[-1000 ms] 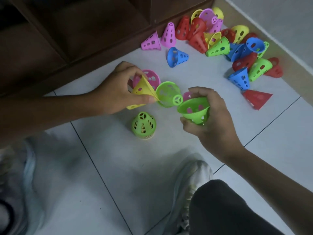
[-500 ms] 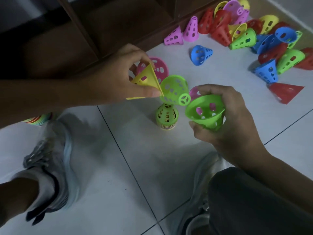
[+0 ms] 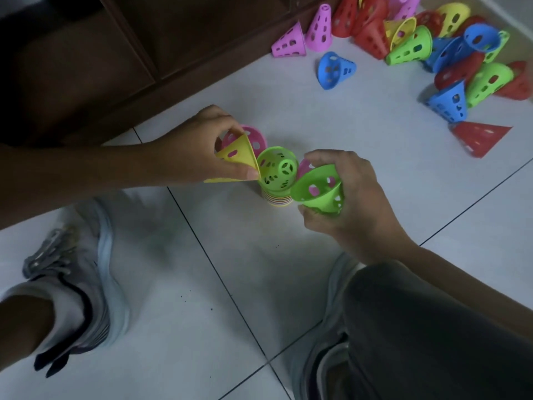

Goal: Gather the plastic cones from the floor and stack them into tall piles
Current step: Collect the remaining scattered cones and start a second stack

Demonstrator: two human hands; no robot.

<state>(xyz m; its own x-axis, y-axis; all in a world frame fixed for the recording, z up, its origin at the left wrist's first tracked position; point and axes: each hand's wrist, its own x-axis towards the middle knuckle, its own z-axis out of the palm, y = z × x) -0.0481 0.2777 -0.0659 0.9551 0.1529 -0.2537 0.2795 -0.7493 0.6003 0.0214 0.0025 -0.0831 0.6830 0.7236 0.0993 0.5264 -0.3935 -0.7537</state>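
A stack of cones point(image 3: 277, 194) is standing upright on the tiled floor point(image 3: 202, 327) between the two hands, its long axis vertical and its green top cone point(image 3: 277, 168) pointing up toward the camera. Only a thin band of coloured rims is showing at its base, so the number of cones in it is hard to make out.

The left hand point(image 3: 199, 151) is reaching in from the left with its forearm level, its grip pinching a yellow cone point(image 3: 236, 155) between thumb and fingers. That cone is lying on its side, touching the stack's top cone. A pink cone point(image 3: 253, 138) is sitting behind it, mostly hidden, and whether the hand is gripping it too is unclear.

The right hand point(image 3: 354, 197) is coming up from lower right, fingers curled round a green cone point(image 3: 320, 192) whose wide mouth is tilting up and left, just beside the stack. A sliver of another pink cone point(image 3: 302, 167) is peeking out behind it.

A loose pile of cones point(image 3: 432, 53) is lying well apart at upper right, partly cut off by the frame edge, beside a dark wooden cabinet point(image 3: 173, 39). Two blurred shoes point(image 3: 80, 284) are resting on the floor below.
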